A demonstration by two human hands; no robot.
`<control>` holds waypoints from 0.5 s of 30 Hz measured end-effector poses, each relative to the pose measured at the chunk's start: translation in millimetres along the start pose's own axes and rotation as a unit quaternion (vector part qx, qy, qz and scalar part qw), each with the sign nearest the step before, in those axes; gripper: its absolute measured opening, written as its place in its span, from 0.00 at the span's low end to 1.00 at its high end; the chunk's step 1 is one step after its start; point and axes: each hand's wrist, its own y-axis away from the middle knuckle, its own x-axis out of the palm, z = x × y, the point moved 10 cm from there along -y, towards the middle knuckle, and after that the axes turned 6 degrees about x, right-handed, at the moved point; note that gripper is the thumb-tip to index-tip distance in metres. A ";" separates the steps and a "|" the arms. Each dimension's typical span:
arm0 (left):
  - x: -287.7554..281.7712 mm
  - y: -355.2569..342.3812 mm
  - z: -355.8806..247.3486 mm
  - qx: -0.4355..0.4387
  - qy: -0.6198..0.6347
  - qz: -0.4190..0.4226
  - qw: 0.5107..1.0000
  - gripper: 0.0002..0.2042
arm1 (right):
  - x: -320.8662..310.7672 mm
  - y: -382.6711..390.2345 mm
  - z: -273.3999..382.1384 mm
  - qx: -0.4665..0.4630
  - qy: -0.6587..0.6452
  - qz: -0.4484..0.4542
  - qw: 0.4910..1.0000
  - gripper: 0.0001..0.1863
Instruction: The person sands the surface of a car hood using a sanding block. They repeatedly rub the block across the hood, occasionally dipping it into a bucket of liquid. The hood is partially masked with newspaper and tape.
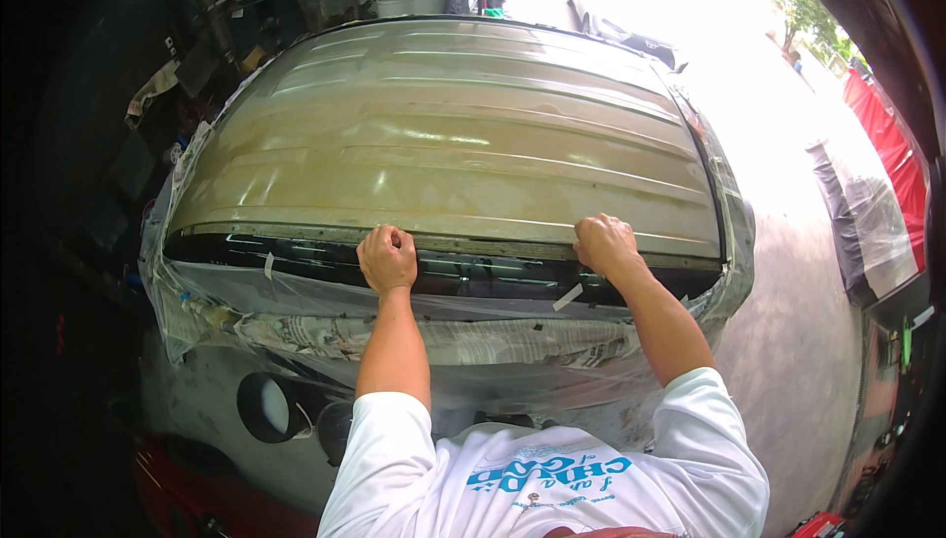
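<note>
The vehicle roof (443, 144) spreads before the person, with the left hand (387, 257) near the middle of its near edge and the right hand (604, 244) farther right along it. Newspaper (483, 341) lies nearer the person, below that edge. A round container (247, 407) sits on the floor (788, 370), left of the person. Beyond the roof's far right corner stands a car (621, 32).

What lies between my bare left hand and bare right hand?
In the head view, a narrow brownish edge strip and a glossy black panel run between your left hand and right hand.
</note>
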 end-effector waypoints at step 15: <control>0.8 0.8 2.1 -0.002 -0.009 0.008 1.000 0.01 | -0.2 2.1 0.5 0.010 0.007 -0.005 1.000 0.06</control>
